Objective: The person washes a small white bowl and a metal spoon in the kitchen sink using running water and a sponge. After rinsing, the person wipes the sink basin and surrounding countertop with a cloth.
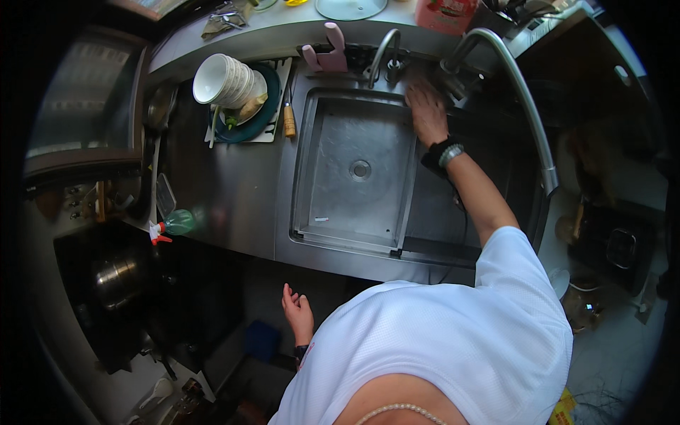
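My right hand [429, 114] reaches to the back right corner of the steel sink [329, 180], palm down, its fingers stretched towards the tap ledge. The fingertips are blurred, and whether they press on or grasp anything cannot be made out. Just left of them stands a small curved tap [383, 45]; a tall gooseneck faucet [523, 85] arches over on the right. In the basin are a round drain [360, 170] and a small white scrap [321, 219] with a red end. My left hand [299, 313] hangs by my side before the counter, holding nothing, fingers loosely apart.
Stacked patterned bowls [212, 79] lie tipped on a teal plate [272, 101], left of the sink. Beside them rests a wooden-handled tool [289, 122]. A pink knife holder [326, 58] stands behind. A green spray bottle [179, 222] lies at the left counter edge, near a metal pot [118, 281].
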Demonstrator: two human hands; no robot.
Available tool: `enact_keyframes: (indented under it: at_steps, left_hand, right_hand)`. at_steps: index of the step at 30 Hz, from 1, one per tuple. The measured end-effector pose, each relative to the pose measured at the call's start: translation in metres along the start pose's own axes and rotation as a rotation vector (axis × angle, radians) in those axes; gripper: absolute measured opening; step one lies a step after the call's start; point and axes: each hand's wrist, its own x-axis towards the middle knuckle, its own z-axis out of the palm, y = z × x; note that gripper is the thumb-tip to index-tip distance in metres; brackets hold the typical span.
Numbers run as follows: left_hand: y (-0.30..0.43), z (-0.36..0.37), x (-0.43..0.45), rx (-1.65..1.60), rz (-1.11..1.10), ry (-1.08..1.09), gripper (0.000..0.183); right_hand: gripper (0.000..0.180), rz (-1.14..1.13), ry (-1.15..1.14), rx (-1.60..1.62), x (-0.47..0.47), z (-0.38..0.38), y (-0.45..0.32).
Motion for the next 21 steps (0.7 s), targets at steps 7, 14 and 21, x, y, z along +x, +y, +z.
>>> enact_keyframes:
  at_steps: [7, 14, 21]
  left_hand:
    - [0.003, 0.0, 0.034, -0.051, 0.022, -0.065, 0.056]
    - [-0.022, -0.023, 0.048, -0.074, 0.029, 0.006, 0.053]
    - [0.064, -0.037, 0.112, 0.013, 0.394, -0.036, 0.044]
  right_hand:
    - [0.025, 0.783, 0.181, 0.485, 0.046, 0.014, -0.041]
    - [0.047, 0.547, 0.215, 0.023, 0.066, 0.102, -0.143]
    - [0.039, 0.088, 0.142, 0.384, 0.095, 0.123, -0.185]
